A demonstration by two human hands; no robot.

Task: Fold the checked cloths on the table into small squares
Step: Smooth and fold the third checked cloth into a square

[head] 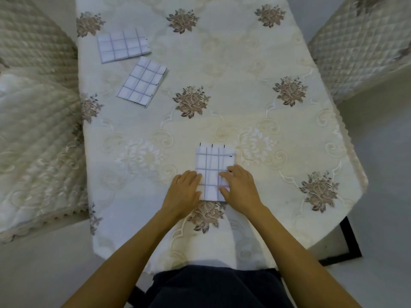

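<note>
Bench: the bench [229, 121] filled the middle of the view, running away from the person, its corners cut at an angle.
Surface: a cream tablecloth [235, 58] covered it entirely, woven with pale scrolls and scattered with brown-grey embroidered rose sprays [191, 102]; its scalloped edge hung over the right side.
Near checked cloth: the near checked cloth [213, 162] lay at the front centre of the bench as a white upright rectangle with thin grey grid lines. Short dark thread marks showed along its far edge.
Left hand: the left hand [185, 188] lay palm down at the cloth's near left edge, fingers straight and together, their tips touching the fabric, gripping nothing.
Right hand: the right hand [241, 187] rested palm down on the cloth's near right corner, fingers loosely extended and pressing the fabric, thumb on the cloth.
Middle folded cloth: the middle folded cloth [142, 82] sat at the far left of the bench, turned diagonally.
Far folded cloth: the far folded cloth [123, 46] lay just beyond it, nearly touching, close to the left edge.
Left chair: the left chair [37, 134] stood against the bench in a quilted cream cover with lace trim.
Right chair: the right chair [360, 45] wore a matching quilted cover.
Floor: the pale grey floor [389, 174] showed on both sides.
Black frame: a black frame [349, 238] showed under the bench's near right corner.
Person: a dark garment [218, 287] showed at the bottom edge, with both forearms bare.
</note>
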